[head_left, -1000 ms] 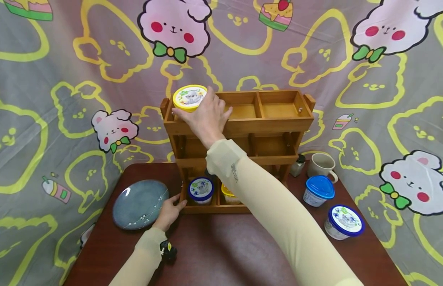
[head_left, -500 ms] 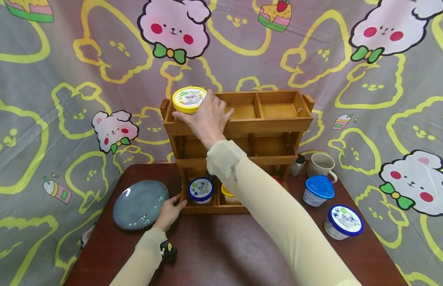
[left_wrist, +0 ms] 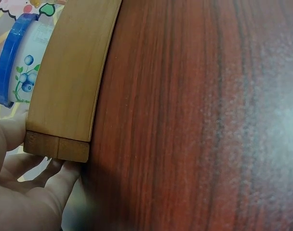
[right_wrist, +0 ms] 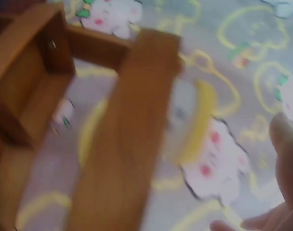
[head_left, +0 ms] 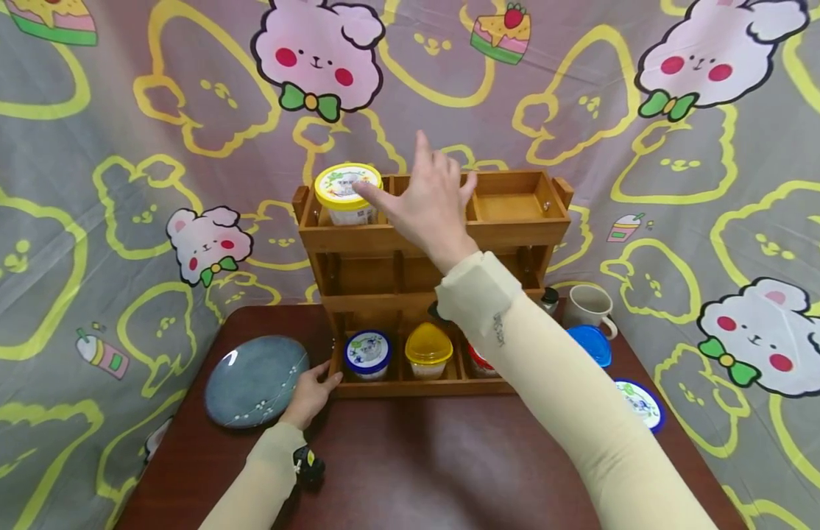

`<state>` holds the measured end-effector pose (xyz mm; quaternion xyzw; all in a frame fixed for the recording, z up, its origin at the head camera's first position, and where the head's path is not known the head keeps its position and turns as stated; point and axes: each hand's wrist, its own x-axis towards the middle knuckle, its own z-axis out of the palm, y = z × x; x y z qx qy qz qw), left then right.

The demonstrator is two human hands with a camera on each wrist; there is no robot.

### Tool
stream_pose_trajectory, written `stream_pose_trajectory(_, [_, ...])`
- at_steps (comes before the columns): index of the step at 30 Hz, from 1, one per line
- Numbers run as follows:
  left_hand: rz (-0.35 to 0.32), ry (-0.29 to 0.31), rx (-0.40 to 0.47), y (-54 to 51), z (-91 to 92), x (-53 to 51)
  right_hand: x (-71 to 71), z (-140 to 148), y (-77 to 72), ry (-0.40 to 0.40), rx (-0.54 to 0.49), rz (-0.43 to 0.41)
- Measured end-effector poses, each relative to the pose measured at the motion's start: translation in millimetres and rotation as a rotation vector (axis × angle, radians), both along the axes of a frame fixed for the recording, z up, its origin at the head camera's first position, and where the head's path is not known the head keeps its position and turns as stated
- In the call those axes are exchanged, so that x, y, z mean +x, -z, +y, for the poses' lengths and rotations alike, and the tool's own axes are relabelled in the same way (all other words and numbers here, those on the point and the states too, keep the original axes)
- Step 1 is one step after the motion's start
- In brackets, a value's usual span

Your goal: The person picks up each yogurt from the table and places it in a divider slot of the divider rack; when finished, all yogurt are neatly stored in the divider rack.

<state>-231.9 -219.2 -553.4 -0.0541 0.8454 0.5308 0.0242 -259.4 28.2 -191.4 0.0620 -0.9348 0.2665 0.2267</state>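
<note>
A round tub with a yellow lid [head_left: 348, 187] stands in the top left compartment of the wooden shelf [head_left: 435, 237]. Just right of it, the right hand [head_left: 433, 210] is spread in the air and holds nothing; the right wrist view shows a gap between that hand [right_wrist: 286, 178] and the tub [right_wrist: 190, 122]. Low on the left, the left hand [head_left: 310, 394] grips the bottom corner of the shelf, its thumb and fingers around the wooden end [left_wrist: 57, 146]. In the bottom row stand a blue-lidded tub [head_left: 368, 353], a yellow-lidded cup [head_left: 428, 350] and a red-lidded one [head_left: 481, 362].
A blue-grey plate [head_left: 256, 381] lies left of the shelf on the dark red table [head_left: 410, 464]. To the right are a mug [head_left: 587, 307], a small black-capped jar [head_left: 549, 299], a blue-lidded cup [head_left: 592, 344] and a blue-rimmed tub [head_left: 640, 405], partly behind the right sleeve.
The right hand has let go of the yellow-lidded tub and moved right, its fingers spreading. The tub now rests in the top compartment. The left hand keeps its place at the shelf corner.
</note>
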Motion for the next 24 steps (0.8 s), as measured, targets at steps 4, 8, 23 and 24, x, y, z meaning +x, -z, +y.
stream_pose_trajectory(4, [-0.009, 0.009, -0.003, -1.8, 0.3, 0.5, 20.5, 41, -7.7, 0.001, -0.029, 0.089])
stream_pose_trajectory(8, [-0.010, 0.009, -0.018, -2.6, 1.1, 1.1, 43.4, 84, -2.5, 0.008, -0.064, 0.165])
stream_pose_trajectory(23, [-0.004, -0.008, -0.007, 2.8, -0.1, -0.1, 115.4, 251, 137.0, 0.197, -0.192, -0.133])
stream_pose_trajectory(24, [0.001, -0.007, -0.007, 2.5, 0.7, -0.3, 120.0, 259, 146.8, 0.218, -0.196, -0.147])
